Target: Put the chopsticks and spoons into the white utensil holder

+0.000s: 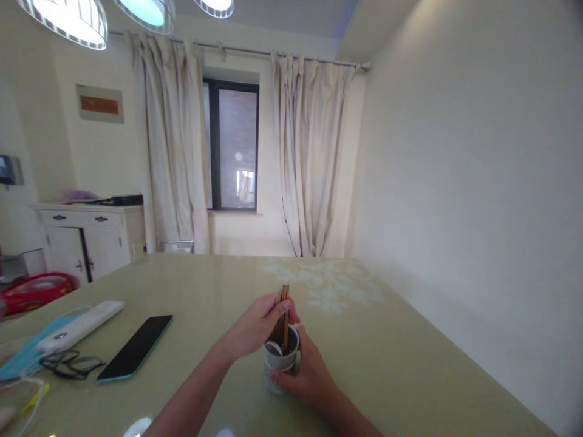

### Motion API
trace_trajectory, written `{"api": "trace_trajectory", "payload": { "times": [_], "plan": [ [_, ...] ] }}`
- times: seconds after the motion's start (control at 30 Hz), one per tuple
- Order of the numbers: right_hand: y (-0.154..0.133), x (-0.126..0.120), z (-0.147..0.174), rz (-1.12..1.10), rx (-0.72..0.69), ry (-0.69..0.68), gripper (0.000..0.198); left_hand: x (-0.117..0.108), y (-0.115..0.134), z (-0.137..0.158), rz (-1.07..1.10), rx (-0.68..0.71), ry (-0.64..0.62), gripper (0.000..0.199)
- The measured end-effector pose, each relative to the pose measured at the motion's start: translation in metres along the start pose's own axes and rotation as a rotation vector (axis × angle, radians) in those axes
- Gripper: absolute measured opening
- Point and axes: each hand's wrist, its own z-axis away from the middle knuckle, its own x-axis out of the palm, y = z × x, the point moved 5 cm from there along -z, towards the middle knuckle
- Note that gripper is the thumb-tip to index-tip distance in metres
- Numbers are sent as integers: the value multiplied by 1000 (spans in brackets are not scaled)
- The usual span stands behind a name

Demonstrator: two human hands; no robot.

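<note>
A light-coloured cylindrical holder (276, 377) stands on the table near its front edge. My right hand (310, 371) wraps round its right side, with the thumb across the front. Several brown wooden chopsticks (285, 331) rise out of the holder, their lower ends inside it. Around their upper part my left hand (262, 321) is closed, and the tips stick out above the fingers. A pale rounded piece (274, 348), perhaps a spoon, shows at the holder's mouth beside the chopsticks. The inside of the holder is mostly hidden.
To the left lie a black phone (136, 347), folded eyeglasses (71, 364), a white power strip (84, 325) and a blue face mask (34, 352). A white cable (34, 394) runs at the left edge. The wall (478, 212) borders the table (387, 364) on the right.
</note>
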Motion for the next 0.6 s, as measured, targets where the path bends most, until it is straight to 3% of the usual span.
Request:
{"api": "trace_trajectory", "payload": {
  "times": [0.17, 0.47, 0.6],
  "plan": [
    [1, -2, 2, 67, 58, 7, 53, -8, 9, -1, 167, -14, 87, 48],
    [-1, -2, 2, 86, 90, 5, 52, -12, 13, -8, 251, -20, 170, 49],
    [2, -1, 2, 69, 87, 7, 54, -22, 32, -11, 320, 11, 252, 49]
  ]
}}
